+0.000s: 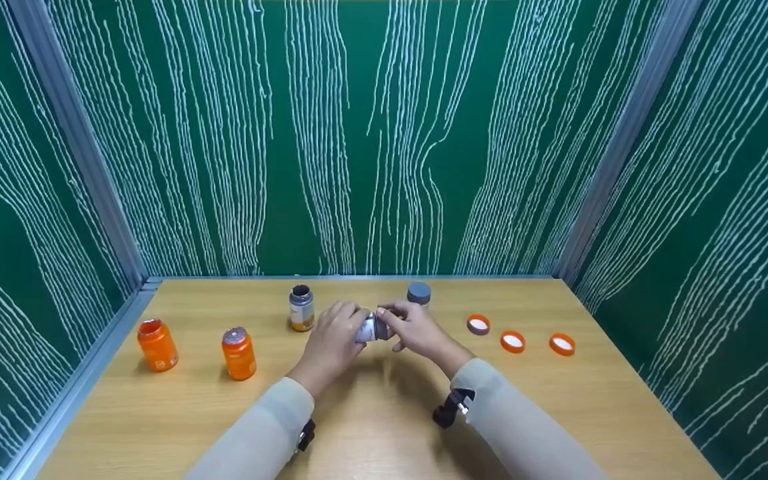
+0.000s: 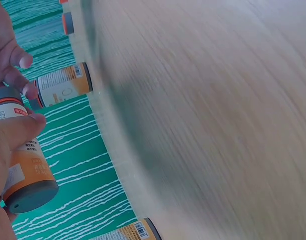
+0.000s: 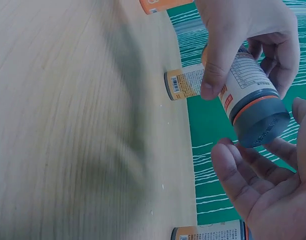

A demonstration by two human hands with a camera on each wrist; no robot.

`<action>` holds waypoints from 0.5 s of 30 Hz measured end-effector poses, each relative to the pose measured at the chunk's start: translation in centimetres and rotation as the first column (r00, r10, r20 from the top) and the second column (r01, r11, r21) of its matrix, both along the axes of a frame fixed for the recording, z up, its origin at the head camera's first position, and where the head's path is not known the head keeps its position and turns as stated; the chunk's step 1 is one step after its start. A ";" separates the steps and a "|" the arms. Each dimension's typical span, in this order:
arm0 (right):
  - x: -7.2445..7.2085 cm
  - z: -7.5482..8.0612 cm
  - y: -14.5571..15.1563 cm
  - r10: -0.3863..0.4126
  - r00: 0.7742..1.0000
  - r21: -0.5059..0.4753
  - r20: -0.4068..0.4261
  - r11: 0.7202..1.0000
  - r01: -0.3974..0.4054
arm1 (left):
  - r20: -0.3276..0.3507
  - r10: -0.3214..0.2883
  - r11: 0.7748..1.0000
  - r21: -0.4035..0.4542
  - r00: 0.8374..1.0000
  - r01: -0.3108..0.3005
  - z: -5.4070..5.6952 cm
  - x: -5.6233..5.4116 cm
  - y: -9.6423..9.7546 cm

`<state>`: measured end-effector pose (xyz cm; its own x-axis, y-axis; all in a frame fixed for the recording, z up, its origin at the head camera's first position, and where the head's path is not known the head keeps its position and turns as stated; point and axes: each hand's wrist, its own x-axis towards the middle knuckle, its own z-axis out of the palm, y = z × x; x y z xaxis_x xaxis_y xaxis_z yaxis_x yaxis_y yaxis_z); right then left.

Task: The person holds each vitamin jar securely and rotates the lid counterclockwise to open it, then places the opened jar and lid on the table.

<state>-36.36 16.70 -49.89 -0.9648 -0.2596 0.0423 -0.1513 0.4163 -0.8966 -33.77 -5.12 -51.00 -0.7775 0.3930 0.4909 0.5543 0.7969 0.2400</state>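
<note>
My left hand (image 1: pixel 339 333) grips a small bottle (image 3: pixel 250 75) with a white and orange label, tilted and held above the table. Its dark grey cap (image 3: pixel 263 122) is on and points towards my right hand (image 1: pixel 421 331). In the right wrist view the right fingers (image 3: pixel 243 175) are spread loosely around and below that cap, with gaps showing; whether a fingertip touches it is hard to tell. Behind the right hand stands a similar bottle with a grey cap (image 1: pixel 419 292). Left of the left hand is an uncapped bottle (image 1: pixel 301 310) with a dark mouth.
Two orange bottles without caps, one at far left (image 1: pixel 157 345) and one nearer (image 1: pixel 239 355), stand on the wooden table (image 1: pixel 371 427). To the right lie three loose caps: a greyish one (image 1: pixel 479 325) and two orange ones (image 1: pixel 513 341), (image 1: pixel 563 344). Green patterned walls enclose the table.
</note>
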 end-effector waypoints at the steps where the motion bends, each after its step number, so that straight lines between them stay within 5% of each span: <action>1: 0.0 0.0 0.0 0.002 1.000 0.005 0.008 1.000 -0.002 | 0.001 0.003 1.000 0.001 1.000 -0.003 0.0 0.0 0.0; 8: 0.1 0.1 0.0 0.014 1.000 0.030 0.020 0.999 -0.015 | -0.008 0.009 1.000 -0.008 1.000 -0.009 -0.3 -0.1 0.1; 15: 0.0 -0.4 -0.2 0.035 0.998 0.027 -0.054 0.999 -0.033 | -0.036 0.010 1.000 -0.021 0.999 -0.010 -0.8 -0.3 0.1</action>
<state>-36.35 16.47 -50.30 -0.9519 -0.2938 0.0870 -0.2137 0.4328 -0.8758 -34.09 -4.99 -51.85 -0.7636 0.3961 0.5099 0.5542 0.8072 0.2031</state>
